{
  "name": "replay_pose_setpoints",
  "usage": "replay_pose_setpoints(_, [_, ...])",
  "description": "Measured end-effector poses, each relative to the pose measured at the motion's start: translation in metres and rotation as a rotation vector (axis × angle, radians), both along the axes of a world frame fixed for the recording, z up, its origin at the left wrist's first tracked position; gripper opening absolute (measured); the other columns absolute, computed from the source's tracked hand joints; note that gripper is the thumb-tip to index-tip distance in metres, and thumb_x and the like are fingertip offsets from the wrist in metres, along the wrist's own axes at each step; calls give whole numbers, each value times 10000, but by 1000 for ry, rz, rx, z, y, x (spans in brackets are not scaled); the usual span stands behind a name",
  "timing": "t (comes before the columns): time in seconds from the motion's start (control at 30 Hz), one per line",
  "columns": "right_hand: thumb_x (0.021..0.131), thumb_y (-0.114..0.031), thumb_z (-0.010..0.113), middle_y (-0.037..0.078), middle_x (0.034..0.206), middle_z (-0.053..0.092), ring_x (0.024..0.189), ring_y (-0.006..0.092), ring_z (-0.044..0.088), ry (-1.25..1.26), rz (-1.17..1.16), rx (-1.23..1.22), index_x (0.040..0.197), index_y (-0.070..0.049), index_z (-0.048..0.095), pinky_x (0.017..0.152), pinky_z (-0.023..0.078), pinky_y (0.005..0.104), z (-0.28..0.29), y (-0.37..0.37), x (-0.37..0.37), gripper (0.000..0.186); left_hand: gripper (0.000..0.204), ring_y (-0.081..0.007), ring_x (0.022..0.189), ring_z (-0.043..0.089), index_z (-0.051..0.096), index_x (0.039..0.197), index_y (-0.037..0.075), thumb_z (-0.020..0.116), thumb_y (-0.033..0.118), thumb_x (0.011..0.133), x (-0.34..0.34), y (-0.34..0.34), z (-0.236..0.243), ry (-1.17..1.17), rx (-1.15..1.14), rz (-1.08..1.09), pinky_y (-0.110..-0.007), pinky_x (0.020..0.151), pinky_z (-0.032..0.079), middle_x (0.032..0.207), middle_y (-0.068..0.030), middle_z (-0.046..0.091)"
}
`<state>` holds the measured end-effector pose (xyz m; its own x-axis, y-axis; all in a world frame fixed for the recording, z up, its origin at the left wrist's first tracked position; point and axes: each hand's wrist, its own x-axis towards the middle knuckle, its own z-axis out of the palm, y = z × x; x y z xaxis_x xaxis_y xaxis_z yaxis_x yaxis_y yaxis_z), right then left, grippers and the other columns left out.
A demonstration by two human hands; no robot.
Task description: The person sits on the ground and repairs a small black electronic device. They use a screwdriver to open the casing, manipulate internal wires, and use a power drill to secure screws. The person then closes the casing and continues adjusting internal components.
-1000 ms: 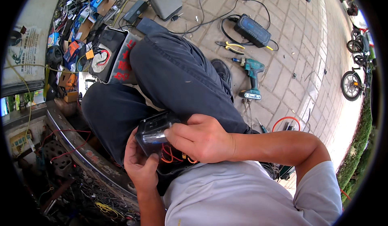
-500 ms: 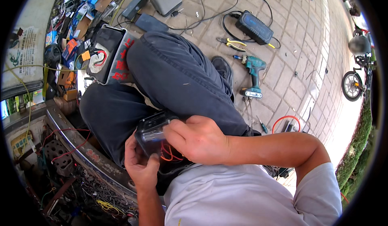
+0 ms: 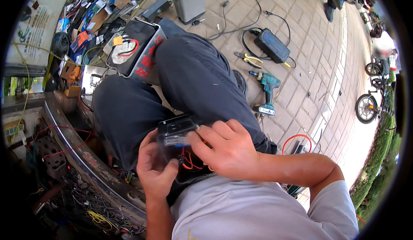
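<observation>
My left hand [image 3: 155, 165] grips a black plastic box [image 3: 177, 127] with a see-through part from its left side, thumb at the near edge. The box is tilted above my lap. Bent over the box's right edge, the fingers of my right hand [image 3: 230, 152] are closed in a pinch; what lies between the fingertips is too small to make out. A bit of blue [image 3: 180, 144] shows through the see-through part. Orange-red wires [image 3: 188, 160] loop out beneath the box, between my two hands.
A grey battery case [image 3: 148, 46] with red markings leans by my knees. On the paving lie a teal cordless drill [image 3: 269, 87], yellow-handled pliers [image 3: 251, 61] and a black charger [image 3: 272, 45] with its cable. A metal-edged bin of wire scraps [image 3: 99, 197] stands at the left.
My right hand has shifted off the top of the box to its right edge, uncovering the see-through part and the blue inside. The whole view has also swung slightly.
</observation>
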<state>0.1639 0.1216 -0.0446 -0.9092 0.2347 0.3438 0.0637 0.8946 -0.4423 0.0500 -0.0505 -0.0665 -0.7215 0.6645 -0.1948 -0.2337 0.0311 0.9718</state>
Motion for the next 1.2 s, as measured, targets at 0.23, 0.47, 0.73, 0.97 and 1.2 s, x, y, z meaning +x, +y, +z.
replay_pose_setpoints(0.23, [629, -75, 768, 63, 898, 689, 689, 201, 586, -12, -4, -53, 1004, -39, 668, 628, 425, 327, -6, 0, -2, 389, 456, -268, 1309, 463, 504, 1119, -18, 675, -115, 707, 4, 2, 6, -124, 44, 51, -414, 1116, 358, 1433, -193, 404])
replay_pose_setpoints(0.47, [658, -17, 808, 82, 876, 691, 680, 248, 615, -97, -118, -174, 1018, -37, 663, 641, 476, 350, -9, -13, 2, 389, 544, -264, 1256, 540, 513, 1210, -15, 734, -22, 712, 11, -2, 1, -6, -7, 110, -353, 1050, 439, 1384, -200, 492])
replay_pose_setpoints(0.73, [691, 8, 805, 73, 716, 629, 580, 205, 558, -128, -324, -200, 1016, -37, 660, 539, 462, 311, -19, -28, 6, 359, 404, -332, 1162, 621, 603, 1037, -36, 771, 10, 672, 11, -1, 2, 270, -116, 116, -362, 957, 510, 1284, -273, 571])
replay_pose_setpoints(0.97, [710, 17, 792, 80, 682, 594, 559, 199, 553, -156, -420, -231, 1023, -33, 656, 529, 459, 309, -24, -33, 8, 345, 379, -382, 1098, 632, 596, 1017, 1, 740, 28, 667, 8, -3, -1, 351, -86, 122, -385, 868, 552, 1271, -237, 581])
replay_pose_setpoints(1.2, [708, 24, 795, 97, 775, 641, 547, 170, 559, -108, -411, -214, 1019, -24, 641, 520, 460, 282, -25, -35, 10, 351, 379, -368, 1079, 635, 594, 1002, -6, 737, 8, 652, 7, -1, 0, 334, -58, 129, -386, 885, 538, 1191, -216, 607])
